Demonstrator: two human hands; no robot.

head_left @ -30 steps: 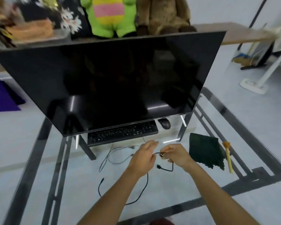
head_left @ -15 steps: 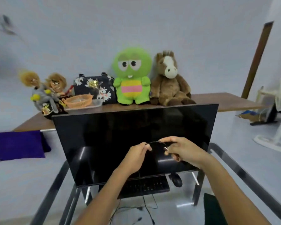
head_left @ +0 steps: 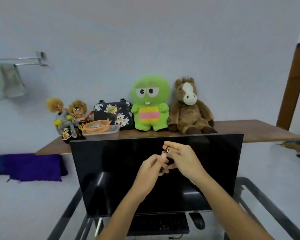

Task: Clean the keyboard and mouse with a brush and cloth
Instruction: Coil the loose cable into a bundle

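The dark monitor (head_left: pixel 156 174) fills the middle of the view and serves as the anchor here. Below its lower edge, on the glass desk (head_left: pixel 260 193), lies the black keyboard (head_left: pixel 160 223), and just to the right of that, also under the monitor's edge, the black mouse (head_left: pixel 198 222); neither brush nor cloth is in view. In front of the screen both hands are raised close together: the right hand (head_left: pixel 184 161) pinches a small metal-tipped plug (head_left: pixel 167 150) between thumb and forefinger, and the left hand (head_left: pixel 150 168) has its fingertips curled in just beside it, probably pinching the same lead, though the blur leaves that unsure. Judged from this, the step in hand is sorting out a loose plug or cable end before any cleaning starts. To do it well, hold the plug by its body rather than by the wire, keep the cable slack, and lay it clear of the keyboard and mouse, so that brushing will not snag it. Hard to make out: the cable itself against the black screen, what kind of plug it is, and which device it belongs to. The forearms cover part of the keyboard's left end, and the desk's front is cut off.
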